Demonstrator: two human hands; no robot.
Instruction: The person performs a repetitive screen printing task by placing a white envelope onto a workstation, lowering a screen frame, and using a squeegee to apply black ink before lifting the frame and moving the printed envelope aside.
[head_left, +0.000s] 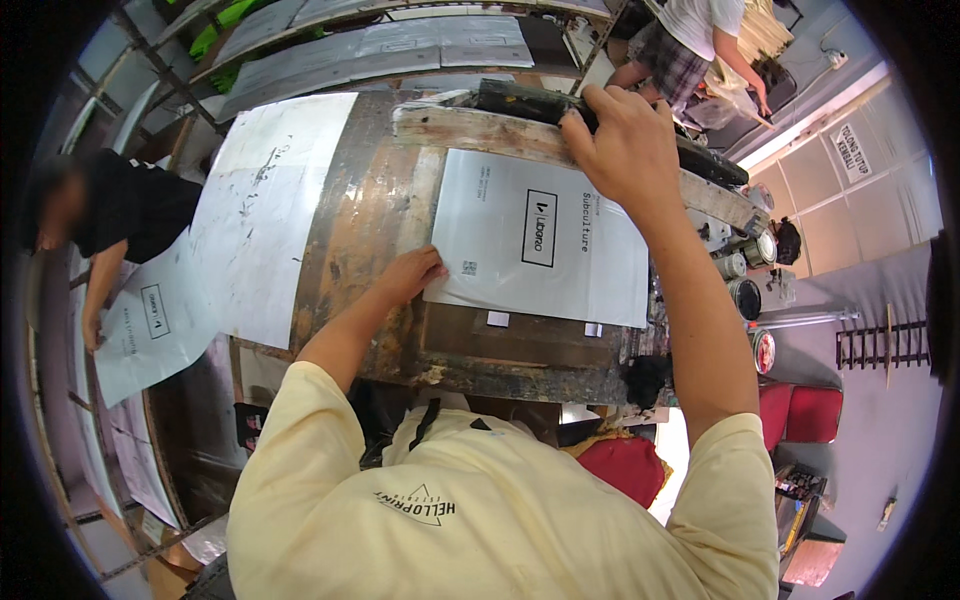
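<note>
A white plastic bag [500,240] with black print lies flat on a stained wooden work board [340,235]. My left hand [412,274] is closed at its near left corner, thumb and fingers pinching the edge. Beyond the bag stands a raised, ink-marked wooden screen-printing frame [480,132], with a dark bar [535,103] along its top. Around that top edge my right hand [628,145] is wrapped, fingers hooked over the far side. Two small white tabs [498,319] show on the dark part of the board just below the bag.
At left a co-worker [130,215] holds another printed bag [160,320] beside a large white sheet [265,220]. Racks with several bags [440,45] stand behind. Paint cans [745,298] line the right side. Another person [690,50] stands at the far right; a red chair [800,412] is nearer.
</note>
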